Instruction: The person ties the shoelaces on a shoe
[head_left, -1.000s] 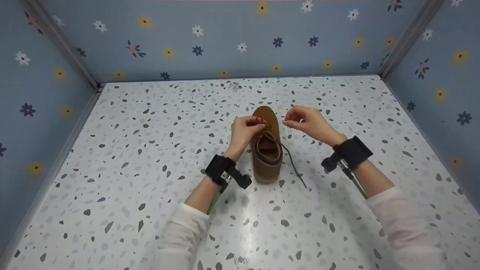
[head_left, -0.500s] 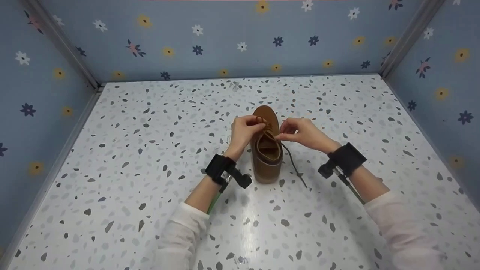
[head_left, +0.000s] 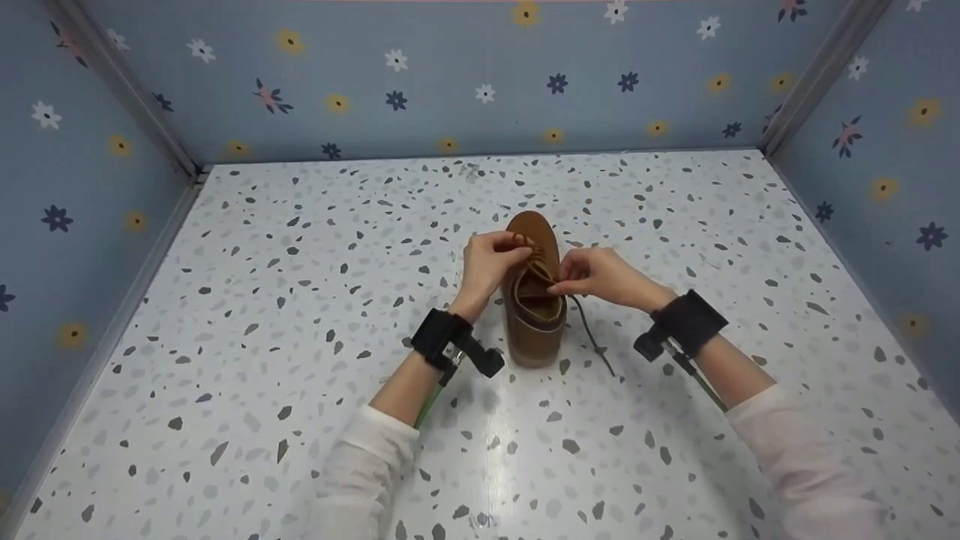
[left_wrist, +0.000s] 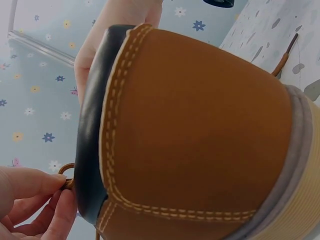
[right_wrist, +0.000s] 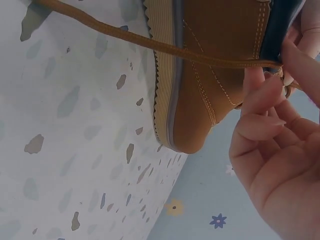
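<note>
A brown leather shoe (head_left: pixel 536 346) stands on the speckled surface, toe pointing away. My left hand (head_left: pixel 489 264) is at its front and pinches a small loop of shoelace (left_wrist: pixel 67 166) between thumb and fingers. At the right side of the shoe's opening, my right hand (head_left: pixel 601 279) pinches the other lace with thumb and index finger. From those fingers the lace's free end (right_wrist: pixel 125 35) trails past the shoe's side, its tip lying to the right of the heel. The shoe's heel (left_wrist: pixel 195 120) fills most of the left wrist view.
Blue panels with a flower pattern (head_left: pixel 480 75) enclose the white speckled surface (head_left: pixel 300 337) at the back and both sides. A black camera strap sits on each wrist, the left one (head_left: pixel 442 341) beside the shoe's heel and the right one (head_left: pixel 690 322) farther off.
My right hand has come left and toward me, from beside the toe to the edge of the shoe's opening, and now pinches the lace. The left hand has stayed on its loop.
</note>
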